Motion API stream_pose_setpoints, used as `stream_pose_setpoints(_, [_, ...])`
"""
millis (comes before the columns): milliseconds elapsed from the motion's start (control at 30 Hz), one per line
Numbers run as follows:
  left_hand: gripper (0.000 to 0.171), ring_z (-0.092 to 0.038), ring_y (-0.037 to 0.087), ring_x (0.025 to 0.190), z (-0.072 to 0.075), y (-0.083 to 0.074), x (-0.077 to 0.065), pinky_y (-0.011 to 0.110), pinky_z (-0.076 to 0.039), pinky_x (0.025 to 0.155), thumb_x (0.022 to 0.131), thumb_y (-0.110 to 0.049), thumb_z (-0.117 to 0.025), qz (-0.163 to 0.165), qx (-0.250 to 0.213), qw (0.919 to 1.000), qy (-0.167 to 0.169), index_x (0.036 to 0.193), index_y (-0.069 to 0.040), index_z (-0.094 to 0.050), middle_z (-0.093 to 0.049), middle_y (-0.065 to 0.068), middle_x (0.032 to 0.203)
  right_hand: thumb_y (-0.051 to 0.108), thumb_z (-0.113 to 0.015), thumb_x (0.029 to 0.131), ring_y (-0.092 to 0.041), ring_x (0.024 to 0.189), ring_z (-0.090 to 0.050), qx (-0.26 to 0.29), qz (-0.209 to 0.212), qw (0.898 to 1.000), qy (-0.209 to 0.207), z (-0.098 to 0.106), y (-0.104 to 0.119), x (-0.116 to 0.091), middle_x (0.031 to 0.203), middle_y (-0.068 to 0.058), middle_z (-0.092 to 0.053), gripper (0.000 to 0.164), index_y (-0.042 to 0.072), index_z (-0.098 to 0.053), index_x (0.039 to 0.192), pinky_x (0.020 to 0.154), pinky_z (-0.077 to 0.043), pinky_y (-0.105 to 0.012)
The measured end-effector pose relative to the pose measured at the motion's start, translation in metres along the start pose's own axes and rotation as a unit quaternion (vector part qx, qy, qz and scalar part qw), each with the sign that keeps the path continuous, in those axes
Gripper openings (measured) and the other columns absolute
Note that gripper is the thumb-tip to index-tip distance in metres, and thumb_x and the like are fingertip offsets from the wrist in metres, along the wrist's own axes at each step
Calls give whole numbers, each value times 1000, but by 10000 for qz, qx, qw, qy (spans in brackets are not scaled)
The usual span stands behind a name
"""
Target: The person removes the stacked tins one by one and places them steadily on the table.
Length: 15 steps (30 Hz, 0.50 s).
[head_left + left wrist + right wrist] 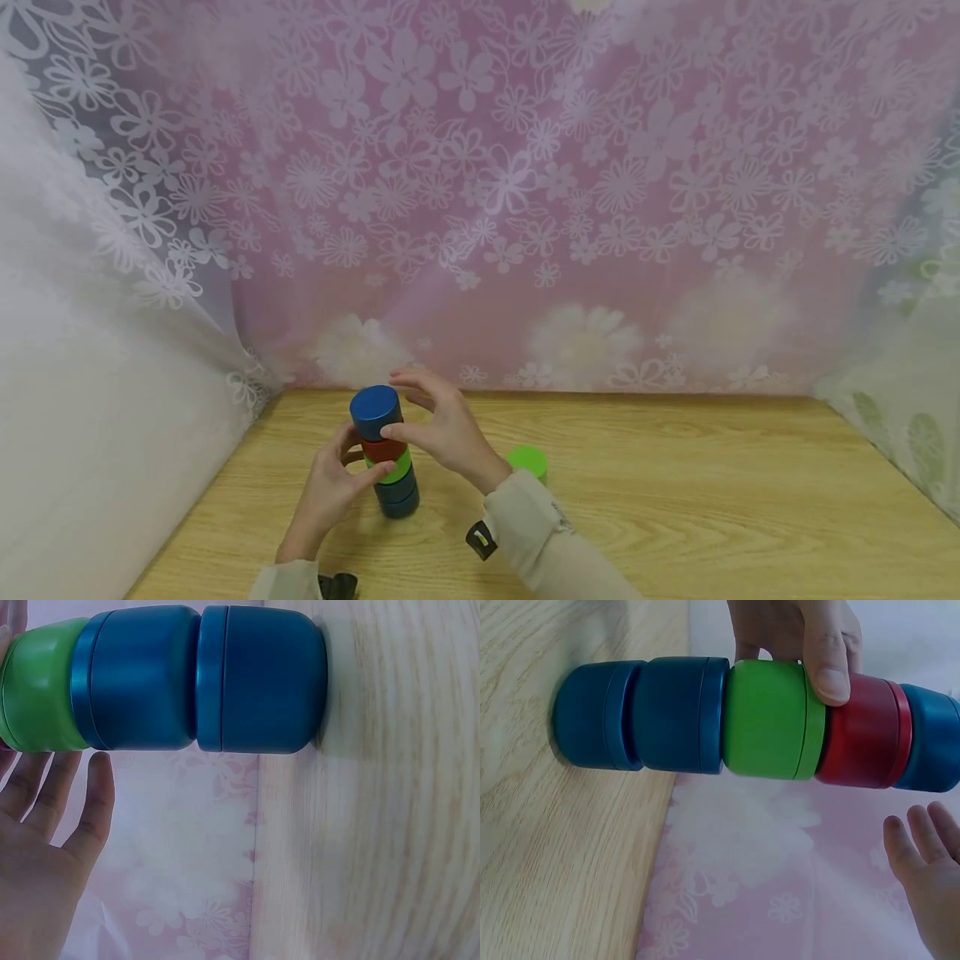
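Note:
A stack of small round lidded tins stands on the table. From the bottom come a lower blue tin (pixel 277 679), another blue tin (pixel 142 679), a green tin (pixel 769 720), a red tin (pixel 862 731) and a top blue tin (pixel 377 410). The upper part leans slightly to the left in the head view. My left hand (pixel 327 487) holds the green tin, its thumb pressed near the joint with the red one and its fingers at the far side. My right hand (pixel 446 425) is beside the top blue tin, thumb against it, other fingers spread and apart from it.
A separate green tin (pixel 528 461) stands on the wooden table (pixel 712 483), partly hidden behind the right forearm. Floral curtains (pixel 525 208) hang behind the table and at both sides. Each wrist carries a black device, such as the right wrist device (pixel 482 540).

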<state>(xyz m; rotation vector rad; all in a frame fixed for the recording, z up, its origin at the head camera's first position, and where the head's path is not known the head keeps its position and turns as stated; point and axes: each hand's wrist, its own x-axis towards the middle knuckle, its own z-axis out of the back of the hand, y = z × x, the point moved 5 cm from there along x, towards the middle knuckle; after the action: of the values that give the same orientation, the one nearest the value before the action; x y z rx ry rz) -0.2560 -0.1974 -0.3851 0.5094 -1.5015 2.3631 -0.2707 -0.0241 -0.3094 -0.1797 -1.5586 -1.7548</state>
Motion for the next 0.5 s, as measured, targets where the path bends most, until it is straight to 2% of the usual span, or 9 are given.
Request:
stream_pose_setpoints(333, [64, -61, 30, 113, 0, 0, 1, 41, -52, 92, 84, -4, -83, 102, -45, 9999, 78, 139, 2, -53, -64, 15, 129, -2, -77, 89, -33, 137, -47, -12, -126, 9998, 184, -8, -3, 4, 150, -19, -47, 60, 0, -53, 144, 110, -42, -47])
stream_pose_setpoints(500, [64, -61, 29, 113, 0, -2, 1, 46, -52, 93, 84, -4, -83, 126, -70, 9999, 81, 140, 2, -52, -64, 15, 129, -1, -77, 88, -32, 138, -45, -137, -74, 9996, 251, -11, -5, 7, 150, -17, -47, 58, 1, -56, 142, 109, -43, -45])
